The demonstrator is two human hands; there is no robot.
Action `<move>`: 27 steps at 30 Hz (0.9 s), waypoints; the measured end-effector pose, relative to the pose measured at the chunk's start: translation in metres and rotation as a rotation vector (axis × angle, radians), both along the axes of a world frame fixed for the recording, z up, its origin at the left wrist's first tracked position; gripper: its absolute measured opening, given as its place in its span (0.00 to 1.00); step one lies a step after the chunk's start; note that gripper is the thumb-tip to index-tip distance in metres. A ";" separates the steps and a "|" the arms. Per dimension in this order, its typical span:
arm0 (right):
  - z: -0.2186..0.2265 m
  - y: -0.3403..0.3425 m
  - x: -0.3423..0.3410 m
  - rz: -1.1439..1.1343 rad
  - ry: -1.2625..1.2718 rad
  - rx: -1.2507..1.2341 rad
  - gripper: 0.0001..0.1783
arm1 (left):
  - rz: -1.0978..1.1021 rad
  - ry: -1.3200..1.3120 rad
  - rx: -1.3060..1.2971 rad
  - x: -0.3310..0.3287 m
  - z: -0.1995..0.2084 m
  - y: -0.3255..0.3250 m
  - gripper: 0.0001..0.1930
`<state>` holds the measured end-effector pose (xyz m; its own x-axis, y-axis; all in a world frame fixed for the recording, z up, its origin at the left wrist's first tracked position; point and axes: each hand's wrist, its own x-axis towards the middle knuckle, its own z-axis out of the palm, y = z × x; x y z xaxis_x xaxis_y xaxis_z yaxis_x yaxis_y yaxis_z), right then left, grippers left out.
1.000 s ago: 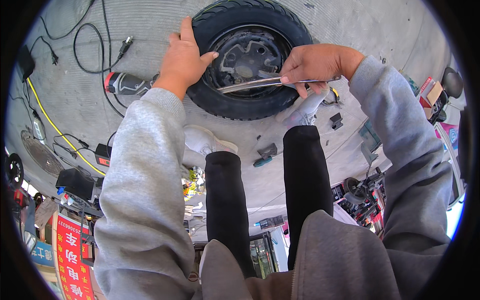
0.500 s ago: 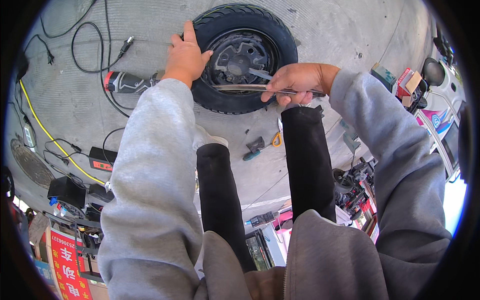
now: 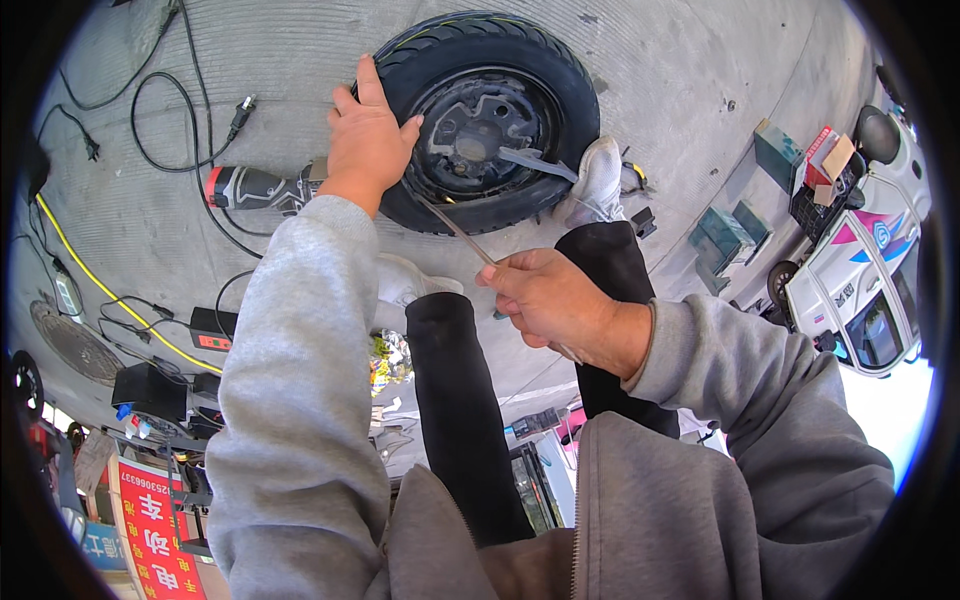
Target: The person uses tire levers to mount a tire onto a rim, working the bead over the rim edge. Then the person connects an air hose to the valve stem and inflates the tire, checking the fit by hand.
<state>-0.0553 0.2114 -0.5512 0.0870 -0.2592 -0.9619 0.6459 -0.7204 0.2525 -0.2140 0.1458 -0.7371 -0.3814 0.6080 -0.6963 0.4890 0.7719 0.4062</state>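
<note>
A black tyre (image 3: 565, 75) lies flat on the ground around a dark metal wheel rim (image 3: 497, 105). My left hand (image 3: 370, 140) rests on the tyre's left side, fingers and thumb spread. My right hand (image 3: 555, 300) is closed around a tyre lever (image 3: 458, 230), held slantwise. The lever's far tip meets the rim's lower left edge, where the tyre begins. A second flat grey lever (image 3: 540, 163) reaches from near the hub across the rim's right side, with no hand on it.
A black power tool with a red end (image 3: 230, 188) lies left of the wheel, among black cables (image 3: 140, 125) and a yellow cord (image 3: 85, 258). My shoes (image 3: 597, 185) stand close below the wheel. Green boxes (image 3: 722, 235) and a white vehicle (image 3: 850, 290) are at the right.
My right hand has pulled back toward me and swung the lever from lying across the rim to a steep slant. The second lever stays on the wheel. My left hand keeps its place on the tyre.
</note>
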 end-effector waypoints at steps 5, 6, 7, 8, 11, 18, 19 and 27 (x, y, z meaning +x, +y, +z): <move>0.003 -0.041 0.001 0.013 0.021 0.160 0.21 | -0.013 0.017 0.029 0.001 -0.001 -0.001 0.55; 0.003 -0.051 0.003 0.019 0.039 0.219 0.20 | -0.015 0.017 0.028 0.000 -0.002 -0.001 0.55; 0.002 -0.061 0.007 0.024 0.053 0.278 0.20 | -0.019 0.014 0.022 0.000 -0.003 -0.002 0.55; 0.002 -0.072 0.010 0.032 0.068 0.337 0.20 | -0.018 0.012 0.029 0.000 -0.003 -0.002 0.55; 0.000 -0.103 0.009 -0.053 0.069 0.457 0.16 | -0.018 0.019 0.067 -0.001 -0.005 -0.003 0.54; -0.031 -0.228 -0.076 -0.113 -0.012 0.705 0.12 | -0.095 0.067 0.095 0.000 -0.011 -0.009 0.53; -0.047 -0.251 -0.082 -0.128 -0.037 0.735 0.12 | -0.112 0.084 0.100 0.000 -0.013 -0.010 0.53; -0.133 -0.335 -0.057 -0.148 -0.052 0.795 0.14 | -0.101 0.083 0.294 -0.002 -0.025 -0.024 0.50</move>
